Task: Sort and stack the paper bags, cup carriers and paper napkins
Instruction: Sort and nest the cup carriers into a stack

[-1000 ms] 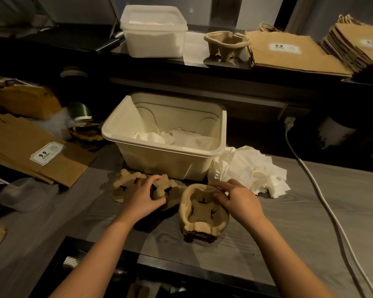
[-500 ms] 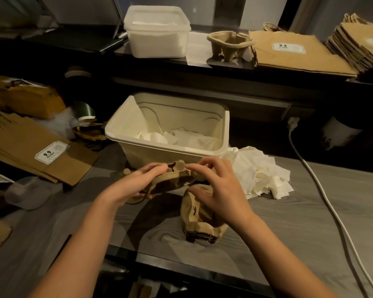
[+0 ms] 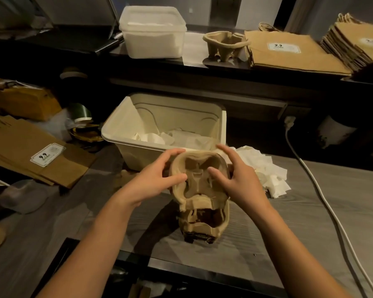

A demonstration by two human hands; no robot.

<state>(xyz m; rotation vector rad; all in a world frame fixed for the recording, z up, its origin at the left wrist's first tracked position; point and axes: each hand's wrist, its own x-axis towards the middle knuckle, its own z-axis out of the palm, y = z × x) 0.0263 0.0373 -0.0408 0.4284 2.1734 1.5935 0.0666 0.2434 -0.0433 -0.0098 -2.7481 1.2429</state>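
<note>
Behind carrier stack (image 3: 202,224), bin (image 3: 136,155); hands, left (image 3: 153,179) and right (image 3: 239,181), grip top carrier (image 3: 199,183); napkins (image 3: 265,168) beside.

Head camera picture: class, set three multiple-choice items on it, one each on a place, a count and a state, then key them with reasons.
1. Where does the open cream plastic tub stand?
A on the upper shelf; B on the grey table, behind the stack of brown moulded-pulp cup carriers; C on the paper bags.
2. How many plastic tubs show?
A one; B four; C two.
3. In what state is the top brown pulp cup carrier?
A gripped by the left hand and the right hand; B lying in the tub; C flattened under bags.
Key: 1 B, it sits on the table beyond the stack; 2 C, the open one plus a lidded white tub on the shelf; 3 A, both hands clasp its rim.
</note>
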